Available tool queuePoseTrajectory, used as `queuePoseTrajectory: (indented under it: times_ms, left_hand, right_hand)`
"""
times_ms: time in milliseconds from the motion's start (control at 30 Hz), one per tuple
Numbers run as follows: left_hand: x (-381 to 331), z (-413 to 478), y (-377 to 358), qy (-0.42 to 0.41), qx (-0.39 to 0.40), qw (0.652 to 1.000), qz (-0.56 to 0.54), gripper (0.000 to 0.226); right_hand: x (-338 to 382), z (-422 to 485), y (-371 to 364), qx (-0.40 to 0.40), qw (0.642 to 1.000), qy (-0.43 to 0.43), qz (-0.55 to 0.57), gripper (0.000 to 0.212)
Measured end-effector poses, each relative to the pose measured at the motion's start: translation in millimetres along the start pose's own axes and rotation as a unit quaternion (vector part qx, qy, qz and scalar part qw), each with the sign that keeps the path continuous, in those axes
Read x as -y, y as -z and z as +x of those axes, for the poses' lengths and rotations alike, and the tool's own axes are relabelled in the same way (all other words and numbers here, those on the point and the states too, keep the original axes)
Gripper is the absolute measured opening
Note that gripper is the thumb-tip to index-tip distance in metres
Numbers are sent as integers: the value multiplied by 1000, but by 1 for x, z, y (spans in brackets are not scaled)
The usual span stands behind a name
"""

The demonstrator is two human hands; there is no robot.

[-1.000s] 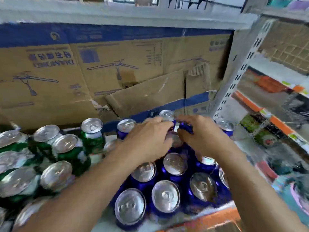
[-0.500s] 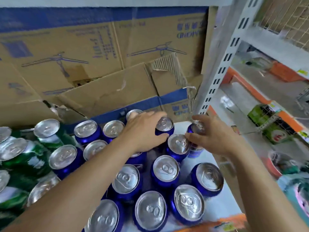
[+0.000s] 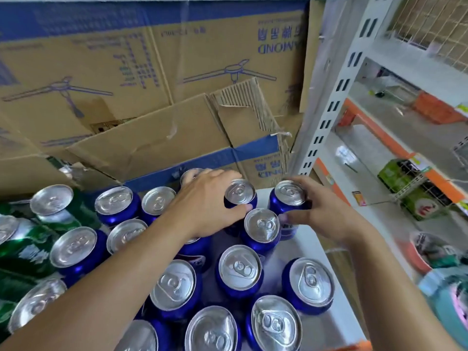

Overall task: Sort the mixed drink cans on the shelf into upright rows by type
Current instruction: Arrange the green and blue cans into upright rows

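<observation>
The left hand [image 3: 207, 206] is gripping a back can [image 3: 239, 195], with the thumb pressing its near side and the fingers curling behind it, just under the rim. The right hand [image 3: 323, 211] is gripping the end can [image 3: 289, 196] in the same way, thumb low in front and fingers round the far side. Both holds are sitting high, probably because neighbours are crowding the lower walls. A high grip is also letting each can slide or lift without tipping.

The blue cans [image 3: 239, 268] are standing upright, lids up, and filling the right part of the shelf [image 3: 311, 252] in loose rows that are not quite lining up. A middle can [image 3: 262, 225] is sitting just in front of the 2 held ones, between the hands. The green cans [image 3: 52, 206] are bunching at the left, and some appear to be leaning over, so that side is looking unsorted.

The 2 held cans are standing at the back, near the boxes [image 3: 152, 102], and the end can is sitting close to the post [image 3: 329, 102]. This suggests the person is squaring the rear row first, so that the cans in front are getting a line to butt against. The gap between the 2 held cans is likely the thing being closed. The risk is in nudging the middle can off line.
</observation>
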State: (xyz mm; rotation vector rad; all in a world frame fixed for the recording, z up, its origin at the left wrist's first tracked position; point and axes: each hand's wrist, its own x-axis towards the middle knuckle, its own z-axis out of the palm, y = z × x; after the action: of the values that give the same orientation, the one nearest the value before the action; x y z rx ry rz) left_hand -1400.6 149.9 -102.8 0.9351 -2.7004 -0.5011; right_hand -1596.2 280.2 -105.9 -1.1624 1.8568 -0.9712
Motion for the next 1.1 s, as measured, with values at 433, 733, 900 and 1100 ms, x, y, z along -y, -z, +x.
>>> queuePoseTrajectory:
  times_ms: [433, 733, 900, 1100]
  left_hand:
    - [1, 0, 2, -9, 0, 1000, -9, 51]
    - [1, 1, 0, 7, -2, 1000, -6, 49]
    - [1, 2, -1, 3, -3, 1000, 2, 51]
    - [2, 1, -2, 2, -14, 1000, -1, 60]
  right_hand:
    - [8, 31, 3, -60, 994, 74, -57, 51]
    - [-5, 37, 5, -53, 998, 37, -2, 55]
    - [-11, 35, 0, -58, 997, 46, 2, 49]
    - [-10, 35, -10, -57, 995, 82, -25, 45]
